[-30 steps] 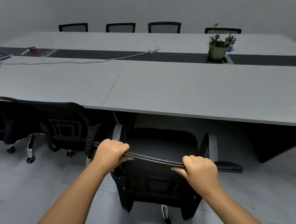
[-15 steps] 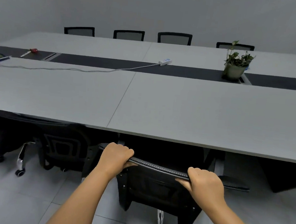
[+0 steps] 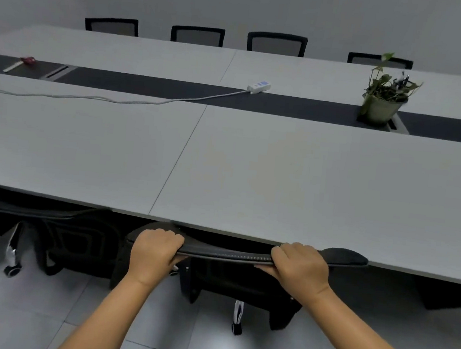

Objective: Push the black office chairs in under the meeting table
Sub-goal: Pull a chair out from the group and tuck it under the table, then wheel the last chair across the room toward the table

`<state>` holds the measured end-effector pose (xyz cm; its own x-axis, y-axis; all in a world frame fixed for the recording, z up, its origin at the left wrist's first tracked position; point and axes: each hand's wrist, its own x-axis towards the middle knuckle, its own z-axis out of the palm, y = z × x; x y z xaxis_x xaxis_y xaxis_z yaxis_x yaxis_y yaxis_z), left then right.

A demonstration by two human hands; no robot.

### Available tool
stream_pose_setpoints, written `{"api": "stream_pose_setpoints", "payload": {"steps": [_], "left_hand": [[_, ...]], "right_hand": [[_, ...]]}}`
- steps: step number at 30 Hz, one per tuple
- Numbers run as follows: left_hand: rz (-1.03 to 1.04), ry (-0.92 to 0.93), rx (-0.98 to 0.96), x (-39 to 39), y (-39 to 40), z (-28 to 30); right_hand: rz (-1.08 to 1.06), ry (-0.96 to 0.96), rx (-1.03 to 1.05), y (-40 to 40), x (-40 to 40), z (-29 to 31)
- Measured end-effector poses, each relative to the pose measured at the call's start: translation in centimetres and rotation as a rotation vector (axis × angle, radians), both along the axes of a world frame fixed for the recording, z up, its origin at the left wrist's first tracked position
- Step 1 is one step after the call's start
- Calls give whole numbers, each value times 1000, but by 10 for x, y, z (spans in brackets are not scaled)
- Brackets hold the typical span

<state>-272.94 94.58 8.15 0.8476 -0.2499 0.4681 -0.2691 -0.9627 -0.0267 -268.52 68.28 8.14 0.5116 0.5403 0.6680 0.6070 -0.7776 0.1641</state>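
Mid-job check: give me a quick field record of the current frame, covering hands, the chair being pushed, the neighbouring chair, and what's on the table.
left hand: gripping the backrest top edge
right hand: gripping the same edge
held chair: backrest top at the meeting table edge, seat hidden beneath
neighbouring chair: to the left, tucked under
tabletop items: power strip with cord, potted plant, red object
far side: four chair backs visible

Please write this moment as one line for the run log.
step: pushing chair under table | left hand: gripping backrest top | right hand: gripping backrest top | backrest: at table edge

Plain grey wall [image 3: 240, 3], tiled floor [image 3: 41, 311]
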Motion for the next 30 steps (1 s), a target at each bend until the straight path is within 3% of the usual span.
{"api": "stream_pose_setpoints", "payload": {"steps": [5, 11, 15, 18, 21, 23, 25, 27, 30], "left_hand": [[-32, -42, 52, 7, 4, 7], [-36, 192, 125, 1, 1, 20], [-14, 349, 41, -7, -10, 30], [-131, 280, -44, -24, -18, 39], [-343, 155, -223, -51, -38, 19], [-474, 292, -334, -74, -57, -1], [-522, 602, -485, -104, -79, -22], [-577, 881, -471, -139, -104, -45], [-728, 1058, -392, -199, -140, -76]], "right_hand": [[-35, -8, -4, 2, 2, 6], [-111, 62, -31, 0, -9, 10], [-271, 239, -96, -4, -30, 27], [-492, 450, 174, 4, -60, 29], [-641, 526, 497, 12, -118, 4], [-732, 625, 608, 14, -175, -25], [-841, 777, 700, 13, -245, -52], [-958, 846, 868, 16, -324, -75], [-1233, 879, 1102, 28, -433, -91]]}}
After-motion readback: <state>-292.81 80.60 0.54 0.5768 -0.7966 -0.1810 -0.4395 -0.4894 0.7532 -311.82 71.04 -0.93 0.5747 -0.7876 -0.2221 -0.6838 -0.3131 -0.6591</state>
